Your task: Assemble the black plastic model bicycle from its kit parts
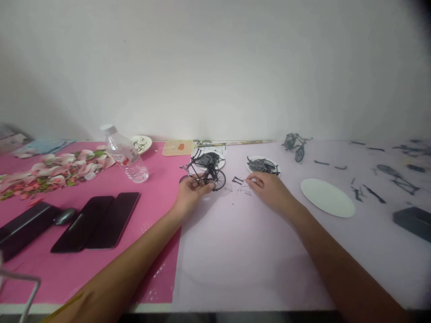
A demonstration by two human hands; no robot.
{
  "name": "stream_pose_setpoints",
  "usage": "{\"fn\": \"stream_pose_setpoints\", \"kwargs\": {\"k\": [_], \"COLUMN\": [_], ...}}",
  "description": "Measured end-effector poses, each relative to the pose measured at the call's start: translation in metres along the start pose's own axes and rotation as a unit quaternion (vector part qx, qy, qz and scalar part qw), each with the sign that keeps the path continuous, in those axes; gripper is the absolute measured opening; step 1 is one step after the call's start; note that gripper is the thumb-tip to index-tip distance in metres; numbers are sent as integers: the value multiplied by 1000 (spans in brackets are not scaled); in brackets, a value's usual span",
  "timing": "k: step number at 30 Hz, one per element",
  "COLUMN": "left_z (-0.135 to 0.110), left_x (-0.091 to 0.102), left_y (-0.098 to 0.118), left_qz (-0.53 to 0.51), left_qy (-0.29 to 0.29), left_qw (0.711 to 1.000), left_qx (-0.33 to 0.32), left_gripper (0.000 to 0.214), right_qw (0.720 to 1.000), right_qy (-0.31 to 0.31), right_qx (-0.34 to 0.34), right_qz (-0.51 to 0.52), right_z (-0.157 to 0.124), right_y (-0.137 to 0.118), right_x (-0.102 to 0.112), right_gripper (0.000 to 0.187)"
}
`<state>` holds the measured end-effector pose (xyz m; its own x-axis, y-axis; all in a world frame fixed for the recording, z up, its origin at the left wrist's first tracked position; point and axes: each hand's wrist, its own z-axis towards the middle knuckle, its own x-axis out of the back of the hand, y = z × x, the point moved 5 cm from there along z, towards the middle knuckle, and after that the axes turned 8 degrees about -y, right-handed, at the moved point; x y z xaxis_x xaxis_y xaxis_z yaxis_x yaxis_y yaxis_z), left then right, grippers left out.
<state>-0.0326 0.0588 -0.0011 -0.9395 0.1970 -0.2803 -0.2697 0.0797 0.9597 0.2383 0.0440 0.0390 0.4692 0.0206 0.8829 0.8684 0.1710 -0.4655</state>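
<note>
Bike (212,169) mostly together, small parts loose

The left hand (190,195) grips it low, thumb and fingers around the wheel area, just in front of a plate (193,170) of parts. The right hand (269,186) bunches its fingers near some pins (245,190); I cannot tell whether they grip one. Frame and both wheels look joined, so this bike seems well along, while the pins and a black bracket (237,180) lie unfitted on the worktop (242,260). Beyond, a second bike (294,144) looks similarly assembled; at far right, a loose frame (400,180) appears unfinished.
</note>
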Motion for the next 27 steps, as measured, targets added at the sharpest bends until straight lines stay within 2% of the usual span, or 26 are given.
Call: {"fn": "stream_pose_setpoints", "kwargs": {"k": [5, 7, 9, 13, 16, 20, 24, 27], "left_z": [0, 1, 1, -1, -2, -2, -3, -4], "left_x": [0, 1, 1, 0, -1, -3, -5, -6], "left_y": [2, 1, 1, 3, 2, -3, -6, -7], "left_qz": [-12, -9, -5, 1, 1, 9, 22, 34], "left_qy": [21, 23, 24, 23, 27, 25, 24, 19], "left_qw": [1000, 1000, 1000, 1000, 1000, 1000, 999, 999], "left_qx": [-7, -8, -8, -14, -12, -4, -2, -2], "left_gripper": [67, 68, 68, 66, 65, 62, 60, 58], "right_qw": [997, 996, 996, 998, 997, 986, 980, 979], "right_qy": [-42, -50, -41, -7, -62, -158, -178, -175], "right_qx": [54, 63, 60, 29, 25, 13, -8, 15], "right_qz": [45, 50, 46, 50, 31, -44, -90, -103], "right_z": [2, 2, 2, 3, 6, 8, 3, -2], "right_y": [-11, -14, -15, -7, -4, -4, -4, -5], "right_x": [-30, -35, -32, -10, -2, -4, -8, -13], "right_gripper": [21, 21, 24, 28, 21, 8, 9, 15]}}
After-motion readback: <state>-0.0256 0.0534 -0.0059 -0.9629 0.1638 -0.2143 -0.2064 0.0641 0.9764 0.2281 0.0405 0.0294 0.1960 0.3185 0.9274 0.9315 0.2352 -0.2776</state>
